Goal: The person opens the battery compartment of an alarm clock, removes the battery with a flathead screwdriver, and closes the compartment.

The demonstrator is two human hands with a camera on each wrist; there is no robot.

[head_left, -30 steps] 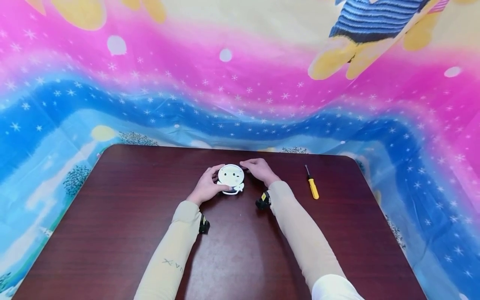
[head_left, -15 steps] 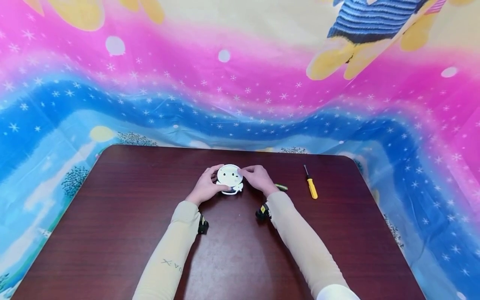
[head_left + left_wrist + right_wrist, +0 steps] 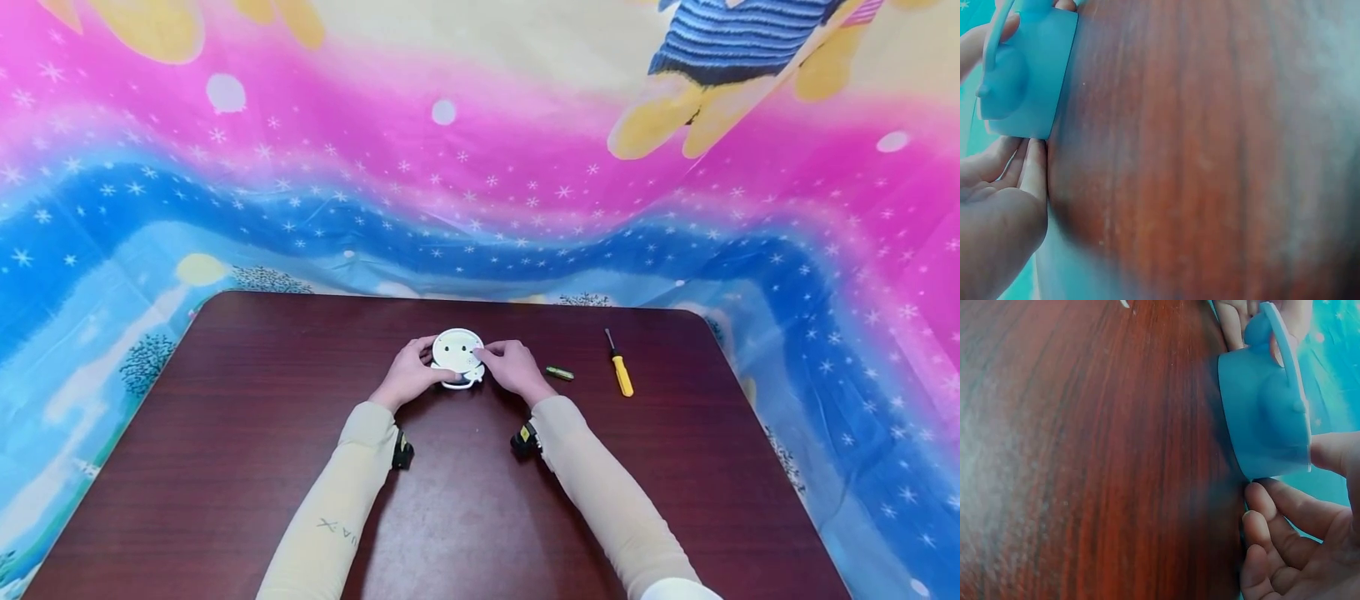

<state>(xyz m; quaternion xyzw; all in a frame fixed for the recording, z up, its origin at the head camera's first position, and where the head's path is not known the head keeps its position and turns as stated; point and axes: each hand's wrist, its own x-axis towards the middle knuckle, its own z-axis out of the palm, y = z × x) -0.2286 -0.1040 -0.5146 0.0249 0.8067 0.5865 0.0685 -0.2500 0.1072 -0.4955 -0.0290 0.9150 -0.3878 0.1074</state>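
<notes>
A round white device with dark holes in its face lies on the table, a curved handle-like loop on its near side. It looks bluish in both wrist views. My left hand grips its left side, thumb over the face near the loop, fingers against the side. At the opposite edge my right hand holds it. In the right wrist view, the right thumb touches the face's rim and curled fingers lie beside the lower side. Whether something small sits under the right fingertips cannot be seen.
A small green cylinder, like a battery, lies to the right of my right hand. Farther right is a yellow-handled screwdriver, tip pointing away. The dark red-brown table ends at a patterned cloth backdrop.
My right hand has moved from the device's upper right edge down to its right side. The green cylinder has come into view from behind the right arm. The left hand keeps its grip.
</notes>
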